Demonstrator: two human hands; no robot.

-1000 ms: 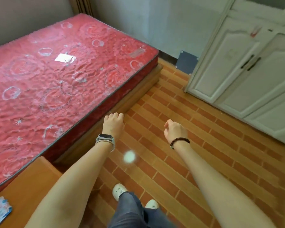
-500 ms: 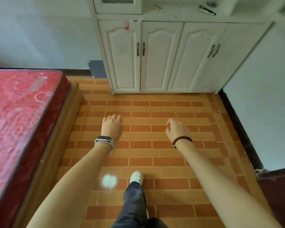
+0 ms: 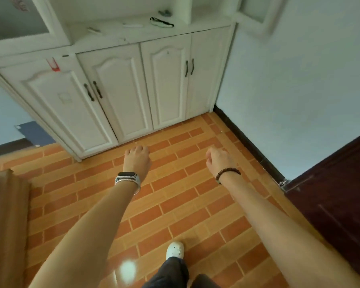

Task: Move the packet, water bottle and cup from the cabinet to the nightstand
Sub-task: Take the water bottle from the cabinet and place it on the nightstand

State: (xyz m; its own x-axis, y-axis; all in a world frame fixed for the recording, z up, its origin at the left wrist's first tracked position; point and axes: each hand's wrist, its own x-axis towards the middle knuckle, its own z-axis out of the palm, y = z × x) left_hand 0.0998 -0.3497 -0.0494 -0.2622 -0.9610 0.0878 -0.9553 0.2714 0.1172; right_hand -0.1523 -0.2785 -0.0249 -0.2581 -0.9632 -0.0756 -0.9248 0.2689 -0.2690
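Observation:
The white cabinet [image 3: 116,90] stands ahead with its lower doors closed and an open ledge [image 3: 104,39] above them. My left hand [image 3: 137,159], with a watch on the wrist, hangs over the floor with loosely curled fingers and holds nothing. My right hand [image 3: 217,161], with a bead bracelet on the wrist, is likewise loosely curled and empty. Both hands are well short of the cabinet. No packet, water bottle or cup can be made out, and the nightstand is out of view.
On the ledge lie a dark looped cord [image 3: 161,21] and a few small pale items. A dark brown door [image 3: 337,194] stands at the right. The wooden bed frame [image 3: 6,215] borders the left. A blue panel [image 3: 34,133] leans beside the cabinet.
The view has swung from the red bed to the cabinet, which is now closer. The nightstand corner with a packet has left the view. Both hands stay empty.

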